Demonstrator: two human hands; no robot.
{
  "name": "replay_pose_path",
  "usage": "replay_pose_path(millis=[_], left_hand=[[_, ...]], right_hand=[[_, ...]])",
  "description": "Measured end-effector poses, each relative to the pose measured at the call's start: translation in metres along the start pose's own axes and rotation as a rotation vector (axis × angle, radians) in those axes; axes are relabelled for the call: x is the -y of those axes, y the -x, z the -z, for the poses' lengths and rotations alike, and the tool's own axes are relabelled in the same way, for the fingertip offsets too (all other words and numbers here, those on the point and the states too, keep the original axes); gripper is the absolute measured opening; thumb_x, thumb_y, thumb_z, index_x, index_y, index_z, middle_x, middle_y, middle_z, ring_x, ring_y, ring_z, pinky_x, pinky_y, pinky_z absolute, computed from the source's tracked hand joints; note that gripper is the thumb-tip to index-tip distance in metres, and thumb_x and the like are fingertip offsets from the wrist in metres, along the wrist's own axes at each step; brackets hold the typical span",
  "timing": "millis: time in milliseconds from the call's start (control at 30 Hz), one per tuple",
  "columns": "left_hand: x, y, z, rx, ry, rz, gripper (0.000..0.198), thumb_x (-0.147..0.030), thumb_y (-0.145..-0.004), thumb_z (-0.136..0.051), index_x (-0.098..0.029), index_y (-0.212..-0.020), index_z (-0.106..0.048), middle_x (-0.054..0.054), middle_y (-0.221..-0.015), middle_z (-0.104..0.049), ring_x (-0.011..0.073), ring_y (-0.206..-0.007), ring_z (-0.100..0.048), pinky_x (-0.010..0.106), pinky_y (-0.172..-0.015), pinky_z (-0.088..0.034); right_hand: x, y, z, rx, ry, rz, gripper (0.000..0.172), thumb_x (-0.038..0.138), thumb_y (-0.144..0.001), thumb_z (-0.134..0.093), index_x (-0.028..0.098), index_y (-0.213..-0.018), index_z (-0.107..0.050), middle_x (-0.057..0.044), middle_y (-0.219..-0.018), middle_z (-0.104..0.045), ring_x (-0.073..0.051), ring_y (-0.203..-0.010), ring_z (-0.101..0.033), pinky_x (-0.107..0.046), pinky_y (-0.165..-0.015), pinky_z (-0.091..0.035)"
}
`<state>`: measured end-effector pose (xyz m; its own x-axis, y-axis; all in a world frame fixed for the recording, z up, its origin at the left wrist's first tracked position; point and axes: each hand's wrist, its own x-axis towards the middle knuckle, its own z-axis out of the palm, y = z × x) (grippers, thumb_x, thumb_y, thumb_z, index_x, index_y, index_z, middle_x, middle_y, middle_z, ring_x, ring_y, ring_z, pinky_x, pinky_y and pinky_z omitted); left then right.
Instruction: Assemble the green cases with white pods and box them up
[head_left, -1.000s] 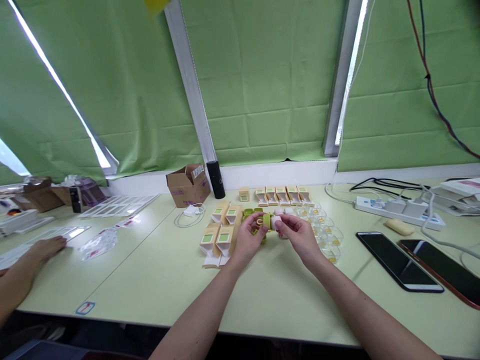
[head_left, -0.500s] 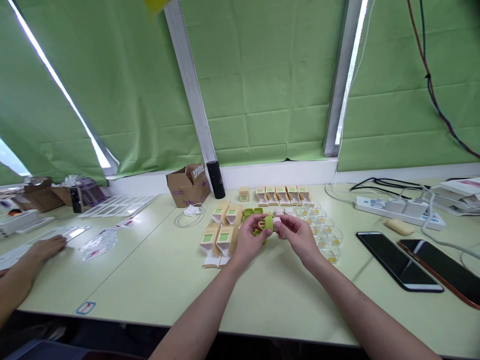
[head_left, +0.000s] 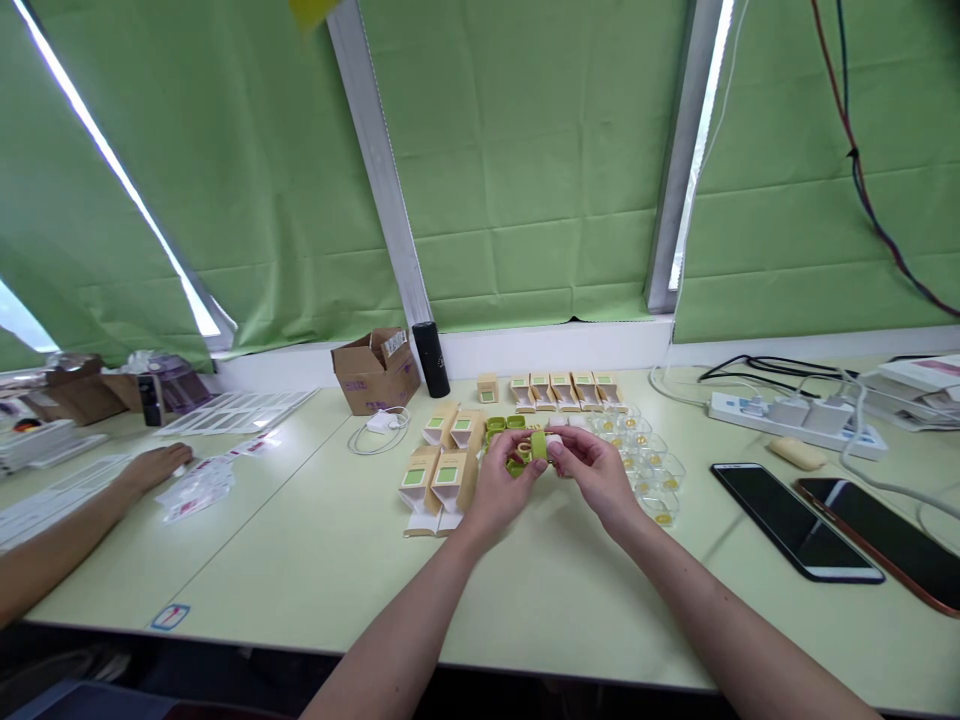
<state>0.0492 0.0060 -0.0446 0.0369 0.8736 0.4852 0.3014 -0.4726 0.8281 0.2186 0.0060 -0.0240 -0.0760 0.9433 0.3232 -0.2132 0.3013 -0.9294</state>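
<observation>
My left hand and my right hand meet above the pale green table. Between their fingertips they pinch a small green case with a white cap on its right end. More green pieces lie on the table just behind my left hand. Open tan cartons with green labels stand left of my hands. Clear cups with yellow bits lie to the right of my right hand.
A row of small tan boxes lines the back, with a cardboard box and black cylinder to its left. Two phones and a power strip lie at right. Another person's hand rests on packets at far left.
My hands have drawn closer together, pressing the white cap onto the green case. The other person's hand at left has moved right, toward the plastic packets.
</observation>
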Motion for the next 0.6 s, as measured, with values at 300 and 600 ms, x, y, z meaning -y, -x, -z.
replay_pose_path(millis=[300, 600], left_hand=[[-0.008, 0.009, -0.008, 0.014, -0.096, -0.169, 0.062, -0.032, -0.091, -0.076, -0.03, -0.146, -0.049, 0.012, -0.147, -0.047, 0.0264, -0.122, -0.058, 0.04, -0.094, -0.059], [-0.008, 0.012, -0.013, 0.025, 0.002, -0.13, 0.05, -0.036, -0.103, -0.058, -0.025, -0.151, -0.049, 0.017, -0.15, -0.047, 0.0273, -0.116, -0.065, 0.04, -0.089, -0.064]], right_hand=[[-0.003, -0.001, -0.002, -0.038, -0.056, -0.007, 0.051, 0.058, -0.072, -0.087, 0.019, -0.104, -0.075, -0.002, -0.076, -0.07, -0.017, -0.068, -0.064, -0.032, -0.065, -0.056], [-0.008, 0.003, -0.008, -0.032, -0.054, 0.004, 0.05, 0.063, -0.075, -0.084, 0.02, -0.094, -0.068, -0.002, -0.079, -0.071, -0.017, -0.064, -0.065, -0.034, -0.063, -0.059]])
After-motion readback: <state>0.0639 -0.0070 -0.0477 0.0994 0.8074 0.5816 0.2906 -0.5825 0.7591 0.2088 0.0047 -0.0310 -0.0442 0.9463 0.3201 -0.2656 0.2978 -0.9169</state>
